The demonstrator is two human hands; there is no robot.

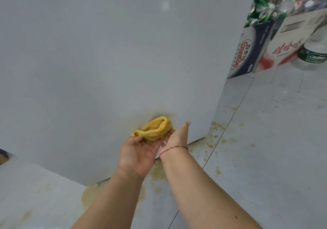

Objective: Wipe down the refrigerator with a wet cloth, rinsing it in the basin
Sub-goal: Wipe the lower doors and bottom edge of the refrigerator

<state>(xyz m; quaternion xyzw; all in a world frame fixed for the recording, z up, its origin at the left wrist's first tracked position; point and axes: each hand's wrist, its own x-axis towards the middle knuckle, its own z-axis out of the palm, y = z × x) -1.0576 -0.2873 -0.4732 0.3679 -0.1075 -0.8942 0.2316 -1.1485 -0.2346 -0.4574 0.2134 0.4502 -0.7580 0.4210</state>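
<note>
The refrigerator (106,60) fills most of the view as a large pale grey panel reaching down to the floor. A bunched yellow cloth (155,128) sits against its lower part, near the bottom right corner. My left hand (139,150) is palm up under the cloth, its fingers curled on the cloth's lower edge. My right hand (177,134) holds the cloth's right side, thumb pointing up against the panel; a red string is tied round that wrist. No basin is in view.
Yellow-brown stains (215,131) spot the grey floor tiles along the fridge's base and to the right. Cardboard boxes (247,51) holding cans and bottles (265,9) stand at the top right, with a large water bottle (314,51) beside them.
</note>
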